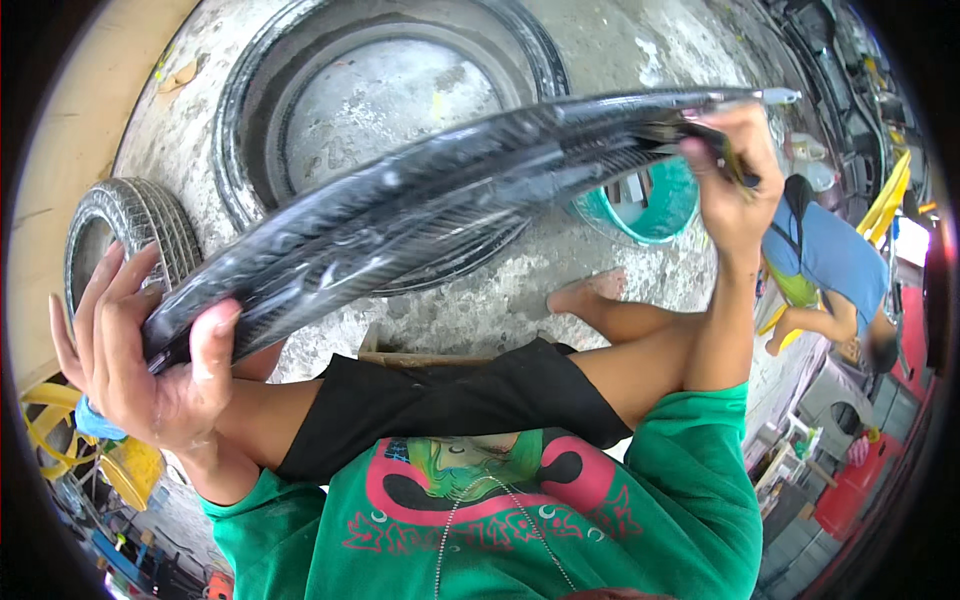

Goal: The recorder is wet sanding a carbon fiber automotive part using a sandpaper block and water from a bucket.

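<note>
A long, curved, glossy carbon-fibre piece (420, 190) is raised across the view, tilted up toward the right, wet-looking with whitish streaks. My left hand (150, 360) holds its lower left end, thumb along the near face and fingers curled loosely around the end. My right hand (730, 180) grips its upper right end, with a small dark item (730, 160) between fingers and piece that I cannot make out. Behind the piece lies a large tyre-like black ring (240, 120), partly hidden. A teal bucket (645, 225) with small blocks inside sits below the right end.
A smaller tyre (165, 225) stands at the left, near yellow items (130, 470). A person in blue (830, 260) bends over at the right, beside piled parts and red objects (855, 480). Grey stained floor (640, 50) surrounds the bucket. My legs are bent beneath the piece.
</note>
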Demonstrator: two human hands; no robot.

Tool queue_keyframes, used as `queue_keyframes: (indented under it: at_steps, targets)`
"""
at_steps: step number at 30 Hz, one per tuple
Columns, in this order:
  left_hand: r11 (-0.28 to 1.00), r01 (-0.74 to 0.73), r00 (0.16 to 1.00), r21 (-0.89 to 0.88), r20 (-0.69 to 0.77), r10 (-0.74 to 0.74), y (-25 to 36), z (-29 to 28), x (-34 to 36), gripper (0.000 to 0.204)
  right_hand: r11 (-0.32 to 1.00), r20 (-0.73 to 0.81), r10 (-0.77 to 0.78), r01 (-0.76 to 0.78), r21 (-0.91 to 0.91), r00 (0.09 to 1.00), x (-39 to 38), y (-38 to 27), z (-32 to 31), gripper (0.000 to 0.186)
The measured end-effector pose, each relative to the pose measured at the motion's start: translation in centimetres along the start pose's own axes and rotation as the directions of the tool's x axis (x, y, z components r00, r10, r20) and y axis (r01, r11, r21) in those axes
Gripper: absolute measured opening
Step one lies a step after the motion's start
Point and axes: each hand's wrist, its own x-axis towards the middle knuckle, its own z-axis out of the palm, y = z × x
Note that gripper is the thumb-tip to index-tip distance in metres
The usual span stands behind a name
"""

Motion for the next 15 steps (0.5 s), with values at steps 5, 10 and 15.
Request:
queue_keyframes:
  at_steps: [5, 10, 15]
  targets:
    - [0.996, -0.048, 0.998, -0.074, 0.026, 0.050, 2.0, -0.1, 1.2, 0.044, 0.994, 0.004, -0.074, 0.074, -0.074, 0.997, -1.1, 0.0, -0.9, 0.021]
    - [0.999, -0.032, 0.999, -0.020, 0.012, 0.033, -0.1, -0.2, -0.6, 0.041, 0.978, 0.061, -0.207, 0.207, 0.007, 0.976, 0.9, -2.6, 1.8, 0.029]
    - [0.999, -0.047, 0.999, -0.012, -0.010, 0.047, 1.7, 0.0, 1.2, 0.060, 0.979, -0.064, 0.052, -0.064, -0.195, 0.997, -2.3, 3.3, -3.0, 0.018]
